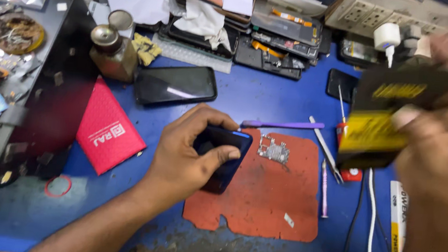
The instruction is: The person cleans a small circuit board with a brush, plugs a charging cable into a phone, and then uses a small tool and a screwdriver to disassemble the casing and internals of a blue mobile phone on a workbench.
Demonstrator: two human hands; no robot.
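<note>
Two hands busy: left hand (191, 158) clamped round a dark phone (222, 158) tilted on the red mat (266, 200); right hand (441, 139) gripping a black-and-yellow pack (380, 126), raised near the lens. Best to steady the phone flat on the mat, clear of the circuit board (274, 149). Pack blurred, kind unclear; right hand cut off by the frame edge.

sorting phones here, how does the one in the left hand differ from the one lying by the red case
The phone in the left hand is gripped by the left hand over the orange mat, dark blue back showing. The phone by the red case lies untouched on the blue table, glossy black screen up. Both are dark, slim rectangles.
</note>
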